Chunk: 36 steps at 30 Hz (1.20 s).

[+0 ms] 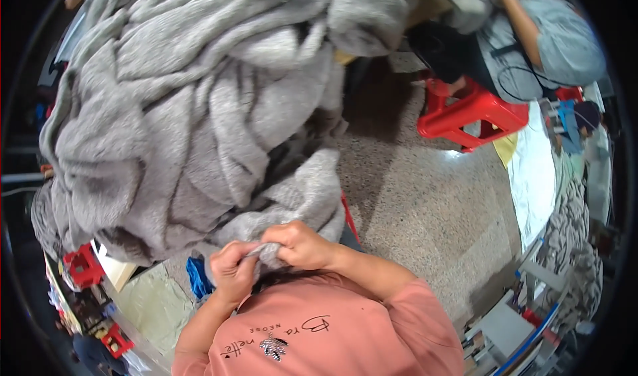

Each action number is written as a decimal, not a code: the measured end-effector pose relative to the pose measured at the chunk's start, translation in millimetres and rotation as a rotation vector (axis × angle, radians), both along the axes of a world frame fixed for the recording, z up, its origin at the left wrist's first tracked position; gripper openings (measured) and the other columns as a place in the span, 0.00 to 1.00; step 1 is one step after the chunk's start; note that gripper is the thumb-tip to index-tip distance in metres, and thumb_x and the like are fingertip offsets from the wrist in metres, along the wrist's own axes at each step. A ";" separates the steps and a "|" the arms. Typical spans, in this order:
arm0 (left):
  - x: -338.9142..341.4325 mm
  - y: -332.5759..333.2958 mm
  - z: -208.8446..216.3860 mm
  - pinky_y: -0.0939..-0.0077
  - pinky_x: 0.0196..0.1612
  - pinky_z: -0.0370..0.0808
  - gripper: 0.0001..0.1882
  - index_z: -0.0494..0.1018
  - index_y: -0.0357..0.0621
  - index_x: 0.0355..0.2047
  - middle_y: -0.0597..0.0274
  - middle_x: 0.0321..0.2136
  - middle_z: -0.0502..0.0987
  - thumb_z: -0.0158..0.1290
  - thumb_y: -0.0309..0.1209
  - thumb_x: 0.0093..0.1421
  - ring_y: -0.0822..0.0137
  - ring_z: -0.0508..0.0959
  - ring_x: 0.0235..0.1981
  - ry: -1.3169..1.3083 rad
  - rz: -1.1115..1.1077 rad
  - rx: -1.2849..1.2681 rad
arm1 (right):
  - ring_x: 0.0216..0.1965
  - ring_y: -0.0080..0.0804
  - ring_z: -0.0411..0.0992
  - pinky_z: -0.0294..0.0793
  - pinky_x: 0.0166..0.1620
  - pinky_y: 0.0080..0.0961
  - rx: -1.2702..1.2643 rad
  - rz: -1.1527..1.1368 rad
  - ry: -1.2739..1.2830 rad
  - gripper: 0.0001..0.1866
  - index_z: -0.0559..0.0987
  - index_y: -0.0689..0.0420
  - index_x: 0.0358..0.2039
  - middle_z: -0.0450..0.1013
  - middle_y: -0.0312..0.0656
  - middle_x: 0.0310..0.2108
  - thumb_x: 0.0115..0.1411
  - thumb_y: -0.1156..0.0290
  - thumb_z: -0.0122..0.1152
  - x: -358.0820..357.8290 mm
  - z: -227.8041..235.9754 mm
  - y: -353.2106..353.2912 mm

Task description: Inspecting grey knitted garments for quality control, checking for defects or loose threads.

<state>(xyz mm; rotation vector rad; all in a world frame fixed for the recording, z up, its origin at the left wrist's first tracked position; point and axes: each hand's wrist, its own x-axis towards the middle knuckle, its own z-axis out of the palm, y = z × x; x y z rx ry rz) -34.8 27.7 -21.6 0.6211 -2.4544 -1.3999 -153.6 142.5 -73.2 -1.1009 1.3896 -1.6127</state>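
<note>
A big heap of grey fleecy fabric (173, 110) fills the left and the far middle of the head view. One edge of it, a grey fabric piece (309, 187), comes down to me and drapes close to my body. My left hand (232, 266) pinches this edge between thumb and fingers. Just to its right, my right hand (300, 244) is closed on the same edge, its knuckles up. A small bunched fold of the fabric lies between the two hands, close in front of my salmon-coloured shirt (319, 336). What is under the fold is hidden.
At the far right a person in a grey-blue top (565, 40) sits on a red plastic stool (475, 113). Speckled stone floor (412, 203) lies right of the heap. White cloth (535, 177) and machine tables (512, 323) line the right side. Another red stool (84, 266) stands at left.
</note>
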 end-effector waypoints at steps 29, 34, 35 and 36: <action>-13.7 -0.1 -34.4 0.80 0.22 0.67 0.08 0.72 0.36 0.26 0.58 0.18 0.71 0.48 0.14 0.45 0.70 0.70 0.18 0.244 0.268 -0.135 | 0.16 0.37 0.66 0.66 0.18 0.29 0.030 -0.533 0.691 0.09 0.68 0.60 0.22 0.61 0.41 0.16 0.35 0.82 0.51 23.6 -1.6 -26.0; -8.6 -0.5 -34.5 0.86 0.25 0.66 0.06 0.71 0.35 0.25 0.68 0.19 0.72 0.46 0.15 0.49 0.81 0.67 0.22 0.172 0.335 0.115 | 0.16 0.39 0.66 0.65 0.18 0.31 0.002 -0.345 0.599 0.15 0.70 0.61 0.25 0.64 0.42 0.18 0.30 0.82 0.52 11.9 -8.6 -23.6; -8.2 -0.6 -34.9 0.86 0.25 0.66 0.06 0.71 0.35 0.25 0.68 0.19 0.72 0.46 0.15 0.49 0.81 0.67 0.22 0.152 0.326 0.129 | 0.16 0.39 0.66 0.65 0.18 0.31 -0.009 -0.321 0.611 0.15 0.70 0.61 0.25 0.64 0.42 0.18 0.30 0.82 0.52 12.5 -8.4 -22.8; -8.0 -0.9 -35.6 0.86 0.26 0.66 0.05 0.71 0.36 0.25 0.68 0.19 0.72 0.46 0.15 0.50 0.81 0.67 0.22 0.160 0.325 0.108 | 0.16 0.39 0.66 0.65 0.19 0.31 0.022 -0.345 0.622 0.14 0.70 0.61 0.25 0.64 0.42 0.18 0.30 0.82 0.52 12.8 -8.4 -22.0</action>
